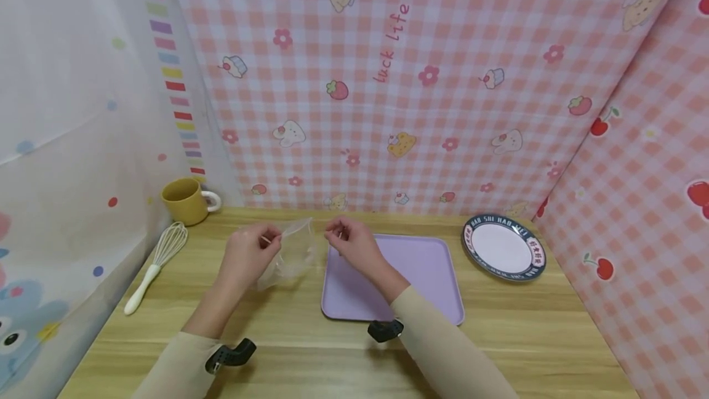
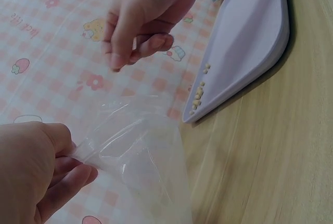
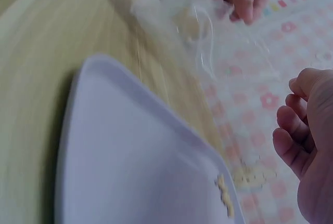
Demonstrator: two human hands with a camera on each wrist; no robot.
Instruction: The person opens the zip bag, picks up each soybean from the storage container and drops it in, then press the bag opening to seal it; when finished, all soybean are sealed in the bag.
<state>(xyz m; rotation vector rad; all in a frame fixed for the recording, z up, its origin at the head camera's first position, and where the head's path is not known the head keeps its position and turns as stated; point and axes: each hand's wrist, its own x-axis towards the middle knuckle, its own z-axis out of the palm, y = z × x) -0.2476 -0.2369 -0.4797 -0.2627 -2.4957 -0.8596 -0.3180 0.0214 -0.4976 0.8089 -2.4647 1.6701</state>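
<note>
My left hand (image 1: pixel 250 254) pinches a clear plastic bag (image 2: pixel 151 167) by its upper edge, and the bag hangs above the table left of the tray. My right hand (image 1: pixel 354 245) hovers over the left back part of a lilac tray (image 1: pixel 426 276), its fingers loosely bent, with nothing visible between them. In the right wrist view its fingertips (image 3: pixel 297 84) lie close to the bag's edge, apart from it. Several small pale beans (image 2: pixel 197 96) lie along the tray's edge in one corner; in the head view they cannot be seen.
At the right stands a white plate (image 1: pixel 503 247) with a dark patterned rim. On the left lie a whisk (image 1: pixel 157 263) with a white handle and, behind it, a mustard mug (image 1: pixel 185 202). Printed cloth walls (image 1: pixel 388 109) enclose the wooden table (image 1: pixel 310 350) at back and sides.
</note>
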